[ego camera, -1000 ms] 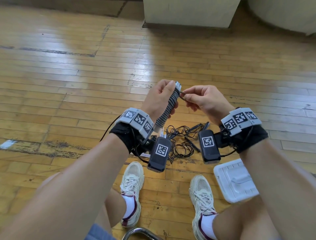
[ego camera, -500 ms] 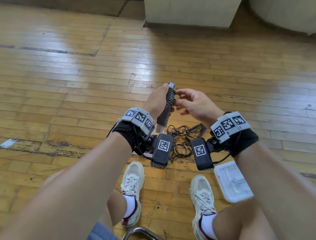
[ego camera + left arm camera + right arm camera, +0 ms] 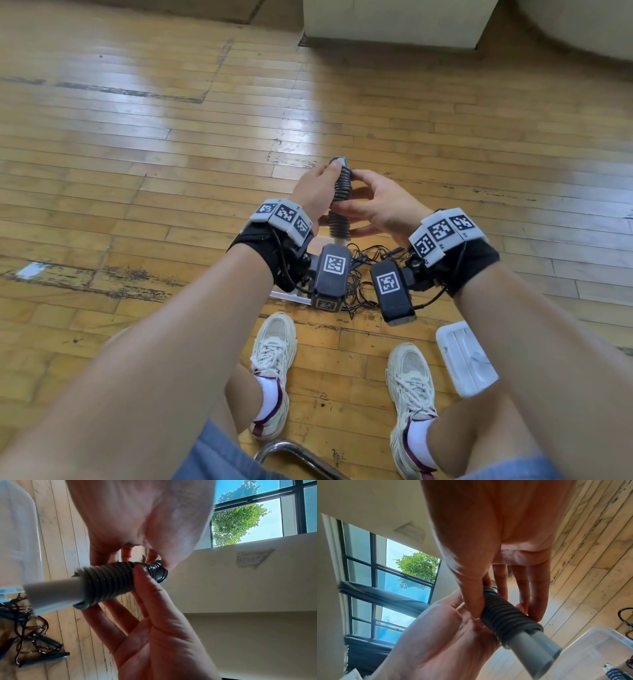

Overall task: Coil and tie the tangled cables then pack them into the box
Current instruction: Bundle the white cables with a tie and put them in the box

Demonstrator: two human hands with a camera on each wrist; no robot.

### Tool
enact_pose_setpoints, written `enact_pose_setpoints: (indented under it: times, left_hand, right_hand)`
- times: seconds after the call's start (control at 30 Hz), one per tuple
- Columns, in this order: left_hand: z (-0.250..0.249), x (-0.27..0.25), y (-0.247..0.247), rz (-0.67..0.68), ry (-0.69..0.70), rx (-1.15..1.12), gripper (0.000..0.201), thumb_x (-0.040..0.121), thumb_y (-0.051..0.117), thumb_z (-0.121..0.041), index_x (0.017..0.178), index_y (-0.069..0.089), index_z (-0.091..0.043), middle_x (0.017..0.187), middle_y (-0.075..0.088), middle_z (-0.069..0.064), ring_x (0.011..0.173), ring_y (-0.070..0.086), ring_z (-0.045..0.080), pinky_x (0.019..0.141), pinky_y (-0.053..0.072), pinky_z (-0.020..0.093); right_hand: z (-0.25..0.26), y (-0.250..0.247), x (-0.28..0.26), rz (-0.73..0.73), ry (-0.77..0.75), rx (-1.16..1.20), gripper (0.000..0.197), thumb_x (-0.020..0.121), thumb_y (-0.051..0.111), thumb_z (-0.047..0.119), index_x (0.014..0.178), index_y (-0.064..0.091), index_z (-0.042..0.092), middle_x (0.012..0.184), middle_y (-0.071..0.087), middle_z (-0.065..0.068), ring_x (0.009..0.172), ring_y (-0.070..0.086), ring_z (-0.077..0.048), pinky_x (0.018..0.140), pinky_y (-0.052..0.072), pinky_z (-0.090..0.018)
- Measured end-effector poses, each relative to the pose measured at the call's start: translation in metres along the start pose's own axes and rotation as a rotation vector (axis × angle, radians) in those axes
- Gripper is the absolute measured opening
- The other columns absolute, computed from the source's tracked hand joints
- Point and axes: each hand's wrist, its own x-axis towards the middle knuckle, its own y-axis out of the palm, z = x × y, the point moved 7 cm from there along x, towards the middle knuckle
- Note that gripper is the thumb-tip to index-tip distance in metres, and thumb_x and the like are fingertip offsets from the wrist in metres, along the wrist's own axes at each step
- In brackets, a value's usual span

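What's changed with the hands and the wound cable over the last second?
The right hand moved from pinching the cable end near the top of the cable-wound rod to holding the coil's middle, thumb and fingers around it. Both hands dropped lower, towards the body. The left hand still grips the rod's upper part; the tangled cables and white lid lie where they were.

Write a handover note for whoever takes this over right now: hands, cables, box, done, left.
Left hand: grips the upper end of a cable wound tight round a grey tube.
Right hand: fingers and thumb hold the coil from the other side.
Tangled cables: on the floor past the feet.
Box: clear, on the floor; a coiled cable lies inside. White lid by the right foot.
Left: secure this coil, pack it, then the tangle.
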Motion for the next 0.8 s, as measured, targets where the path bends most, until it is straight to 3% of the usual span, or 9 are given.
enact_pose_setpoints:
  times: [0.13,0.2,0.27,0.33,0.4,0.5,0.57,0.7,0.8]
  left_hand:
    - [0.005,-0.003,-0.015,-0.014,-0.017,0.085,0.033,0.103,0.041,-0.045,0.108,0.065,-0.023,0.113,0.066,0.012,0.106,0.064,0.032,0.09,0.056,0.055]
    - [0.006,-0.005,-0.024,-0.004,-0.031,0.192,0.04,0.104,0.037,-0.046,0.121,0.061,-0.019,0.113,0.065,0.009,0.103,0.064,0.027,0.085,0.056,0.044]
    - [0.009,-0.006,-0.035,-0.017,-0.027,0.324,0.04,0.106,0.033,-0.041,0.124,0.058,-0.015,0.11,0.066,0.009,0.093,0.06,0.022,0.071,0.048,0.03]
    - [0.017,-0.005,-0.052,-0.043,-0.036,0.432,0.04,0.106,0.034,-0.038,0.122,0.058,-0.009,0.111,0.068,0.013,0.09,0.059,0.025,0.075,0.048,0.033]
    - [0.03,-0.004,-0.067,-0.053,-0.046,0.523,0.042,0.105,0.036,-0.038,0.117,0.06,-0.006,0.109,0.069,0.014,0.094,0.062,0.029,0.091,0.051,0.043]
    - [0.052,0.009,-0.082,-0.024,-0.037,0.708,0.041,0.102,0.041,-0.038,0.112,0.063,-0.005,0.103,0.069,0.015,0.093,0.065,0.032,0.091,0.054,0.048]
    - [0.065,0.019,-0.09,-0.014,-0.029,0.834,0.037,0.101,0.044,-0.038,0.111,0.065,-0.009,0.101,0.071,0.012,0.093,0.067,0.032,0.088,0.055,0.045]
    - [0.099,0.05,-0.107,0.009,-0.033,0.952,0.033,0.102,0.047,-0.034,0.118,0.065,-0.01,0.107,0.07,0.009,0.099,0.065,0.029,0.086,0.051,0.036]
    - [0.127,0.075,-0.121,0.007,-0.062,1.019,0.032,0.101,0.048,-0.033,0.117,0.065,-0.012,0.105,0.07,0.008,0.096,0.064,0.028,0.083,0.051,0.035]
  right_hand:
    - [0.001,0.009,0.004,-0.037,-0.006,-0.097,0.061,0.084,0.077,0.016,0.137,0.047,0.023,0.118,0.068,-0.005,0.103,0.07,-0.022,0.083,0.06,-0.043]
    - [-0.002,0.015,0.007,-0.046,0.007,-0.096,0.062,0.081,0.08,0.014,0.135,0.049,0.022,0.117,0.069,-0.006,0.104,0.07,-0.023,0.085,0.06,-0.044]
    - [-0.008,0.019,0.011,-0.061,0.036,-0.076,0.064,0.08,0.08,0.009,0.136,0.048,0.019,0.117,0.068,-0.009,0.104,0.07,-0.027,0.084,0.06,-0.048]
    - [-0.015,0.025,0.016,-0.104,0.069,-0.07,0.07,0.081,0.078,0.008,0.141,0.043,0.019,0.118,0.065,-0.011,0.103,0.07,-0.03,0.08,0.061,-0.049]
    - [-0.023,0.031,0.02,-0.149,0.098,-0.108,0.079,0.082,0.077,0.008,0.147,0.036,0.027,0.123,0.062,-0.012,0.097,0.07,-0.03,0.072,0.063,-0.045]
    - [-0.035,0.043,0.029,-0.171,0.124,-0.262,0.082,0.083,0.078,0.012,0.15,0.034,0.03,0.129,0.058,-0.008,0.092,0.068,-0.026,0.061,0.063,-0.036]
    - [-0.045,0.052,0.042,-0.164,0.141,-0.357,0.079,0.083,0.079,0.017,0.149,0.037,0.027,0.128,0.059,-0.007,0.09,0.067,-0.025,0.064,0.062,-0.036]
    - [-0.08,0.076,0.076,-0.137,0.221,-0.397,0.069,0.081,0.079,0.023,0.142,0.045,0.02,0.118,0.063,-0.007,0.099,0.067,-0.029,0.081,0.061,-0.048]
    - [-0.115,0.09,0.105,-0.121,0.277,-0.434,0.066,0.08,0.08,0.025,0.136,0.046,0.016,0.112,0.062,-0.006,0.101,0.066,-0.029,0.087,0.058,-0.049]
